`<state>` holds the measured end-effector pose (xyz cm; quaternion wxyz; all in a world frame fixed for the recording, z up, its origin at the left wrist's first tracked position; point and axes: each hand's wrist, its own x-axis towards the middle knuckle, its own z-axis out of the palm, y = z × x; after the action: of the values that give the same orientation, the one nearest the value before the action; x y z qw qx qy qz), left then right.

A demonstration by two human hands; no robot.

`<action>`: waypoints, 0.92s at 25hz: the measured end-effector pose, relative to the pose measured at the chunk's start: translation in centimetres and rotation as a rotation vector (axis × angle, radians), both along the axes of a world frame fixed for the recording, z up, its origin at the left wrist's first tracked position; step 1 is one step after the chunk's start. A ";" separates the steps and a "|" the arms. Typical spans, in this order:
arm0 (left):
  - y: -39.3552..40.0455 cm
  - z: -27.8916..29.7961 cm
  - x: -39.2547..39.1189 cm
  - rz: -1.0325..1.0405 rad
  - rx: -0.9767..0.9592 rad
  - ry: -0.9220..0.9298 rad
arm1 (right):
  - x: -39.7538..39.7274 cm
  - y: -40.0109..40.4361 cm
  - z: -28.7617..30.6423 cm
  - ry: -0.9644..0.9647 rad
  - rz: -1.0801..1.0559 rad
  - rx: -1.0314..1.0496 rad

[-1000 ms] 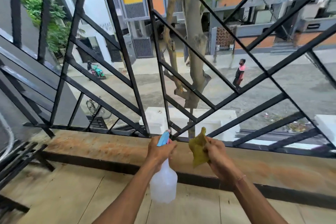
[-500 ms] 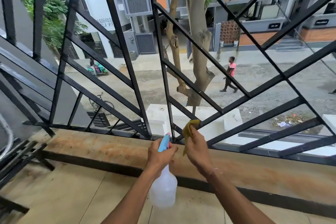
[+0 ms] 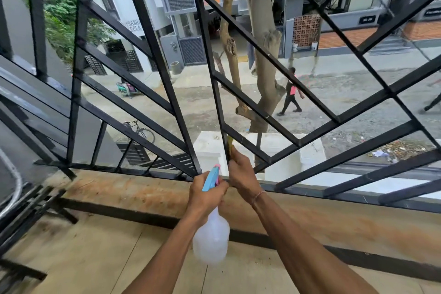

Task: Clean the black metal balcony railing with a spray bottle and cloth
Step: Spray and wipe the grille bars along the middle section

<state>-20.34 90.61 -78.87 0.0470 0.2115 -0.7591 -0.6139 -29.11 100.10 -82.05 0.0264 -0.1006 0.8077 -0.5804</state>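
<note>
The black metal railing (image 3: 167, 83) fans out in slanted bars from a point low in the middle. My left hand (image 3: 205, 194) grips the neck of a translucent spray bottle (image 3: 211, 241) with a blue trigger head, held just in front of the ledge. My right hand (image 3: 241, 174) holds a yellow-green cloth (image 3: 230, 144) wrapped round the near-vertical bar at its lower end. Most of the cloth is hidden inside that hand; only a narrow strip shows above the fingers.
A stained stone ledge (image 3: 124, 193) with a black strip runs under the railing; beige floor tiles (image 3: 90, 255) lie below. More black bars and a hose (image 3: 14, 188) stand at the left. Beyond the bars are a street, a tree trunk (image 3: 265, 59), a walking person (image 3: 291, 93) and a bicycle.
My right hand moved left and forward with the cloth, from free air onto the near-vertical bar, and closed round it. The left hand kept the bottle in about the same place.
</note>
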 end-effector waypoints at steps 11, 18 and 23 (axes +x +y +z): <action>1.4 0.3 0.8 -0.004 0.017 -0.043 | 3.3 1.3 -1.3 0.158 0.184 0.859; 0.9 3.4 1.6 -0.026 0.039 0.035 | 1.2 0.8 2.8 -0.192 0.072 -0.319; 0.8 4.3 1.4 -0.026 0.044 0.022 | 4.2 1.6 6.8 -0.304 -0.024 -0.577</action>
<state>-18.93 91.39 -74.54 0.0426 0.1959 -0.7474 -0.6334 -24.87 101.66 -75.26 0.1104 -0.0066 0.5976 -0.7941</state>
